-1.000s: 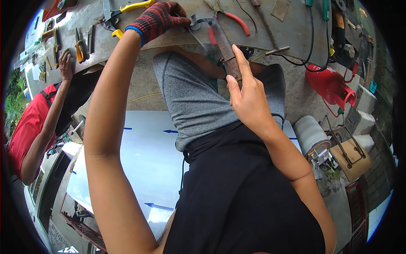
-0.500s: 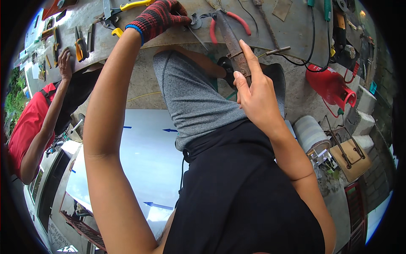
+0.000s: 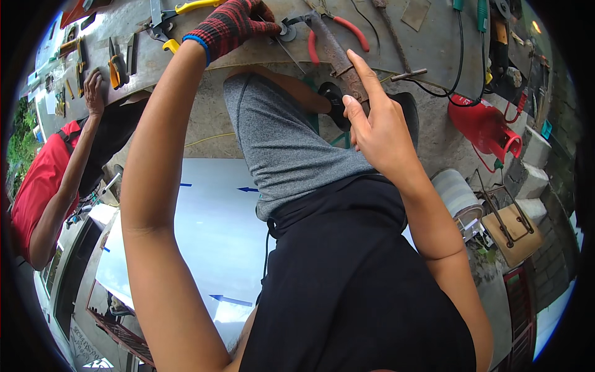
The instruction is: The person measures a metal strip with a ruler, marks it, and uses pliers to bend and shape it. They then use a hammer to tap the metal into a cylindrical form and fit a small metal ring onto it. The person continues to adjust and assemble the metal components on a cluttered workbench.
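Note:
My left hand (image 3: 238,26), in a red-and-black knit glove with a blue cuff, is closed at the bench's near edge. Its fingertips pinch a small grey metal piece (image 3: 287,31) with a round disc; a thin rod (image 3: 290,56) sticks out below them. My right hand (image 3: 379,127) is bare and wrapped round a rusty, tube-like metal tool (image 3: 331,46), index finger stretched along it. The tool's far end points toward the disc; I cannot tell whether they touch. Red-handled pliers (image 3: 351,32) lie partly behind the tool.
Yellow-handled snips (image 3: 192,7), orange-handled pliers (image 3: 115,69) and a rusty rod (image 3: 393,37) lie on the metal bench (image 3: 248,53). Black cables (image 3: 460,56) hang at the right. A red gas cylinder (image 3: 480,124) lies beyond. At left, another person's hand (image 3: 94,93) rests on the bench edge.
My right hand and the rusty tool have shifted slightly up and left, the tool's far end closer to the disc. My left hand stays almost in place.

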{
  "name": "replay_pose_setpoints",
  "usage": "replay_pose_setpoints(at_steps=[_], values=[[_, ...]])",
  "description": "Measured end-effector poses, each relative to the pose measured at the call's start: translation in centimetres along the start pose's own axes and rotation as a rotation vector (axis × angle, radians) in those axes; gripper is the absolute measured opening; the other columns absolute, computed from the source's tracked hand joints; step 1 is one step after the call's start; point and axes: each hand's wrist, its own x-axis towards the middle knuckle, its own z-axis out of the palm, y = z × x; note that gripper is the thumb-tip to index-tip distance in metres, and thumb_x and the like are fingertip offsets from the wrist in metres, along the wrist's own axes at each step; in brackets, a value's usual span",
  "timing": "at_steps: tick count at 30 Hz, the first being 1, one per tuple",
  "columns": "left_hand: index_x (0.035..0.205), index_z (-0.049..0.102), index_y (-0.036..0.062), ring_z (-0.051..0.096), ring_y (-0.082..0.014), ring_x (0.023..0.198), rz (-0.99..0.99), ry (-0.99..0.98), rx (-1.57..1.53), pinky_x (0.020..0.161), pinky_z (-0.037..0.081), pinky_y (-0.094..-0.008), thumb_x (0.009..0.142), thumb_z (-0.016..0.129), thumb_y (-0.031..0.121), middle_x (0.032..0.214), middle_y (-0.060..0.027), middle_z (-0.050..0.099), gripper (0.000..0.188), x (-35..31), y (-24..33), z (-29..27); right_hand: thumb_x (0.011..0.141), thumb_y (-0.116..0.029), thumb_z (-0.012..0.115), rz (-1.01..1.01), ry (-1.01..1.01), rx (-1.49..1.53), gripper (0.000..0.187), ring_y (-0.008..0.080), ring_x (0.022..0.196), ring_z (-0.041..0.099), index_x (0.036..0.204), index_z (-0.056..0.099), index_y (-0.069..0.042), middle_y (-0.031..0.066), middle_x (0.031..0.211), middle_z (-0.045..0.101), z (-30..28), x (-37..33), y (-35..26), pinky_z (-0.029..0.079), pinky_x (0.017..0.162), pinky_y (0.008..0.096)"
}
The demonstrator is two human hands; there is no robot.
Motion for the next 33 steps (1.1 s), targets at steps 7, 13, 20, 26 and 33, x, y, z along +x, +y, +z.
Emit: replay_pose_setpoints(at_steps=[7, 13, 20, 26, 33], values=[[0.110, 0.072, 0.0044, 0.070, -0.0174, 0.097, -0.035, -0.026, 0.051, 0.091, 0.053, -0.0317, 0.089, 0.082, 0.031, 0.101, -0.0090, 0.077, 0.035, 0.0, -0.6, -0.2, 0.099, -0.004, 0.058, -0.074, -0.042, -0.133, 0.062, 0.0438, 0.063, 0.063, 0.157, 0.036, -0.005, 0.0236, 0.069, 0.062, -1.0, 0.5, -0.8, 0.050, 0.065, 0.0448], [0.114, 0.072, 0.0047, 0.069, -0.0172, 0.098, -0.038, -0.083, 0.030, 0.094, 0.051, -0.0325, 0.090, 0.081, 0.033, 0.102, -0.0086, 0.076, 0.038, 0.0, -1.2, -0.3, 0.098, -0.002, 0.058, -0.144, -0.052, -0.185, 0.064, 0.0489, 0.076, 0.066, 0.157, 0.033, -0.005, 0.0283, 0.081, 0.066, -1.2, 0.8, -0.6, 0.049, 0.069, 0.0536], [0.113, 0.071, 0.0052, 0.068, -0.0156, 0.097, -0.056, -0.061, 0.026, 0.093, 0.051, -0.0323, 0.091, 0.080, 0.032, 0.100, -0.0070, 0.076, 0.036, -0.5, -0.3, -0.3, 0.097, -0.002, 0.059, -0.263, -0.003, -0.205, 0.065, 0.0500, 0.080, 0.066, 0.157, 0.031, -0.006, 0.0284, 0.089, 0.067, -0.6, 0.9, 0.9, 0.049, 0.070, 0.0561], [0.113, 0.071, 0.0053, 0.068, -0.0161, 0.098, -0.055, -0.069, 0.029, 0.094, 0.051, -0.0325, 0.092, 0.079, 0.030, 0.100, -0.0069, 0.076, 0.034, -0.7, -0.3, -0.4, 0.099, -0.003, 0.058, -0.172, -0.057, -0.116, 0.063, 0.0459, 0.071, 0.066, 0.156, 0.033, -0.006, 0.0259, 0.076, 0.065, -1.5, 1.1, 0.4, 0.050, 0.067, 0.0510], [0.114, 0.070, 0.0044, 0.069, -0.0169, 0.101, -0.005, -0.073, 0.006, 0.095, 0.051, -0.0329, 0.092, 0.078, 0.027, 0.104, -0.0077, 0.076, 0.032, -0.6, -0.7, -0.3, 0.100, -0.003, 0.058, -0.006, -0.089, 0.054, 0.062, 0.0412, 0.062, 0.063, 0.157, 0.034, -0.009, 0.0224, 0.069, 0.062, -1.6, 0.9, 0.5, 0.050, 0.065, 0.0438]])
